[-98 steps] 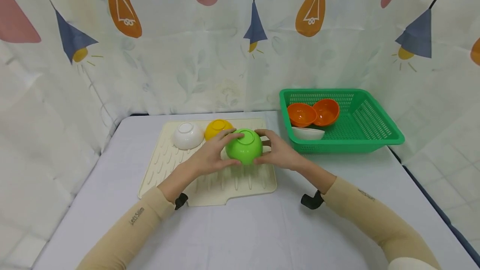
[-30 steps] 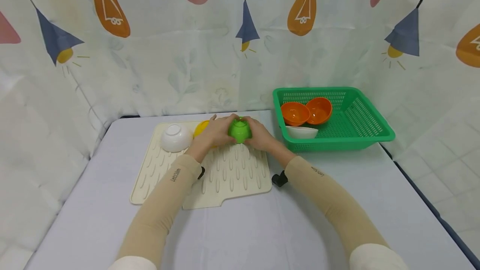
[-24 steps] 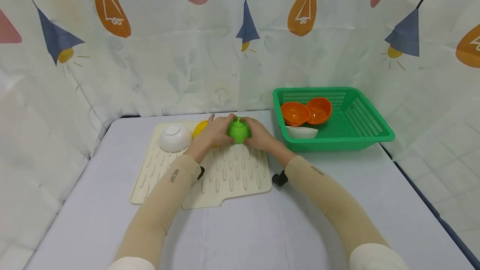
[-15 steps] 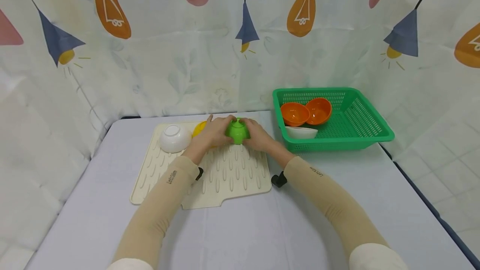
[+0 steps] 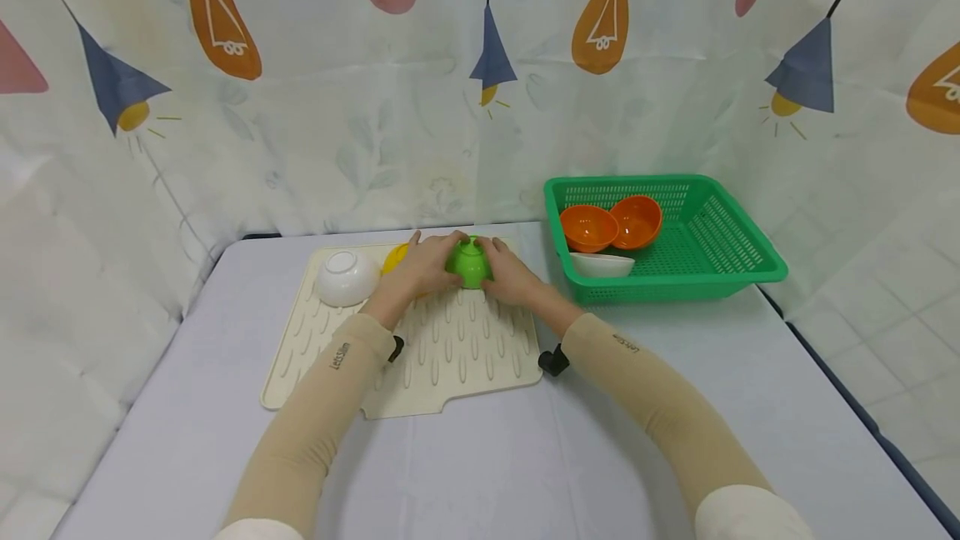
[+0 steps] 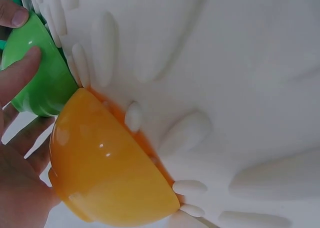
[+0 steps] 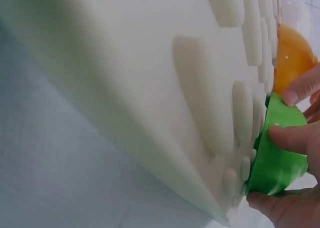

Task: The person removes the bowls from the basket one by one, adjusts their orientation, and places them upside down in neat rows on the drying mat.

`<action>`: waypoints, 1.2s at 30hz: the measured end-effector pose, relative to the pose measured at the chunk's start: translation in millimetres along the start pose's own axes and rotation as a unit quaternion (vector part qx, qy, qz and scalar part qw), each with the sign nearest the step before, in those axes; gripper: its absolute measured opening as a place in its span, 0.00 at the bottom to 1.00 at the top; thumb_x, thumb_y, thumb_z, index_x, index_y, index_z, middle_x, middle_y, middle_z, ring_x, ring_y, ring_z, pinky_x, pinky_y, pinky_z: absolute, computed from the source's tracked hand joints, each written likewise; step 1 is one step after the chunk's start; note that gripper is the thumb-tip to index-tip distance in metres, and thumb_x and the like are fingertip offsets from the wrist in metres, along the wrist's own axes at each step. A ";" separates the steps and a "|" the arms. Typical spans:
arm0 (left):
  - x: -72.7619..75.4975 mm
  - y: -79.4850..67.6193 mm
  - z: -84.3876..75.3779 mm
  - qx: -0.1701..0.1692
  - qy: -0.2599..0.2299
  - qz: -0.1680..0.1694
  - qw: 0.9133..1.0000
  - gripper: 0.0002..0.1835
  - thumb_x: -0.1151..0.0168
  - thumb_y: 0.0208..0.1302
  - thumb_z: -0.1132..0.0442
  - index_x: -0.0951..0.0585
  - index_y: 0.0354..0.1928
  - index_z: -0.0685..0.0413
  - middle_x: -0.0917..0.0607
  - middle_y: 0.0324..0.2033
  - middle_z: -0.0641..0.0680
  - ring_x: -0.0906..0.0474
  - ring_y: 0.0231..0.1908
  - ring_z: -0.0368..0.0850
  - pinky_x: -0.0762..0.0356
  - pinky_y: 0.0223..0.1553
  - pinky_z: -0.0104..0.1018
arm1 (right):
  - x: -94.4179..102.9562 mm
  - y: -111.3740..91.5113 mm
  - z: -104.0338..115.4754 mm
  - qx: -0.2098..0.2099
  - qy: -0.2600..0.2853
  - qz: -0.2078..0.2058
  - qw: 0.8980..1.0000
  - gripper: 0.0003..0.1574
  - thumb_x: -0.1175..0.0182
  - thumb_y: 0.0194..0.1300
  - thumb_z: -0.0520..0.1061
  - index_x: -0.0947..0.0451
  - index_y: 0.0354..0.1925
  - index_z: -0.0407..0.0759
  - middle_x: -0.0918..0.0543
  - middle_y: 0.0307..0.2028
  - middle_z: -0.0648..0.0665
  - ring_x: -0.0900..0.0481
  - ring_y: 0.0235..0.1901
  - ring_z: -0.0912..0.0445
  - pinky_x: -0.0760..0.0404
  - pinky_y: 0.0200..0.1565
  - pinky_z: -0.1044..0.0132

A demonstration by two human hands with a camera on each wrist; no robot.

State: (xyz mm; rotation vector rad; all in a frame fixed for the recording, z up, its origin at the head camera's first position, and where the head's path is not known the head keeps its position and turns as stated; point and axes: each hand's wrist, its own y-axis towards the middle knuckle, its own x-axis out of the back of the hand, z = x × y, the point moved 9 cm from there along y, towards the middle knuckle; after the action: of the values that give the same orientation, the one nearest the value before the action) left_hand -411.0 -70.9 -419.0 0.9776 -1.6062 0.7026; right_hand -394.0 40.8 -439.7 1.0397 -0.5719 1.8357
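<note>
A green bowl (image 5: 470, 263) stands upside down near the back of the cream drying mat (image 5: 450, 357). From its left side my left hand (image 5: 429, 267) holds it, thumb in front and fingers behind. My right hand (image 5: 512, 273) grips the same bowl from the right, with fingertips on its wall in the right wrist view. Just left of it, the yellow bowl (image 6: 110, 163) is upside down on the mat, close behind my left hand and mostly covered by it in the head view. Farther left sits an upturned white bowl (image 5: 347, 278).
At the back right stands a green plastic basket (image 5: 675, 282). Inside it are two orange bowls, one at the left (image 5: 588, 228) and one beside it (image 5: 637, 222), plus a white dish (image 5: 602, 265). A patterned curtain (image 5: 420, 123) hangs behind the table (image 5: 480, 473).
Since the oldest frame, both hands have carried the green bowl away from me and lowered it at the mat's back. During the last second, bowl and hands shifted slightly left.
</note>
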 end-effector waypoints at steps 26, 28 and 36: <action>40.3 -52.9 -4.2 -0.022 -0.064 -0.091 0.994 0.31 0.30 0.68 0.54 0.27 0.69 0.56 0.34 0.71 0.67 0.41 0.71 0.66 0.45 0.67 0.70 | 14.4 -26.7 26.3 0.024 -0.174 0.006 0.984 0.46 0.35 0.72 0.50 0.43 0.79 0.40 0.46 0.77 0.29 0.40 0.73 0.37 0.28 0.66 0.46; 44.0 -60.2 0.5 -0.018 -0.081 -0.098 0.992 0.30 0.31 0.69 0.54 0.27 0.68 0.57 0.33 0.70 0.67 0.40 0.70 0.66 0.44 0.66 0.70 | 23.5 -34.7 33.5 0.039 -0.159 0.001 0.987 0.43 0.35 0.72 0.49 0.40 0.77 0.40 0.43 0.76 0.30 0.38 0.72 0.38 0.26 0.65 0.47; 58.2 -91.6 31.0 0.006 -0.114 -0.134 0.984 0.26 0.34 0.71 0.57 0.26 0.66 0.61 0.29 0.66 0.66 0.35 0.66 0.69 0.40 0.63 0.71 | 88.4 -66.9 49.0 0.121 -0.038 -0.081 0.989 0.26 0.37 0.73 0.44 0.26 0.64 0.36 0.24 0.63 0.38 0.25 0.60 0.44 0.22 0.59 0.51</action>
State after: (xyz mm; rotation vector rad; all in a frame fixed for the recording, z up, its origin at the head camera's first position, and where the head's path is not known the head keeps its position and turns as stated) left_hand -351.1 -155.4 -374.3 1.2912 -1.6268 0.4267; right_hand -334.0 79.5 -341.7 1.2848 -0.3027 1.7558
